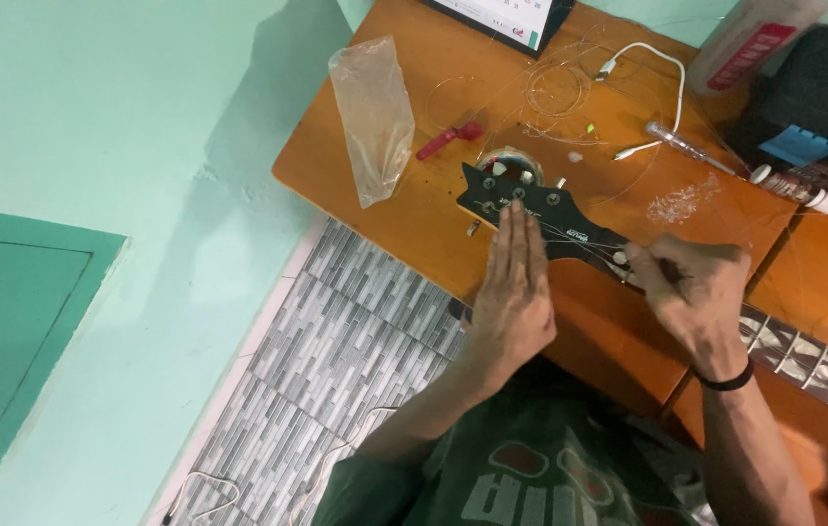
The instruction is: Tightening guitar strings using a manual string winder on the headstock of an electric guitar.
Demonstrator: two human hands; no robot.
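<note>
Black guitar headstock (516, 200) flat on the orange desk (414, 209), neck running off to the right; left hand (519, 282) released, fingers straight and together, tips touching the headstock. Right hand (696, 292) curled around the neck just past the headstock, pinching at the thin strings (589, 239). Behind: crumpled clear plastic bag (375, 117) at the left desk edge, small red tool (448, 141) beside it, white cable (647, 73), white cylindrical package with a red label (750, 44) at top right.
</note>
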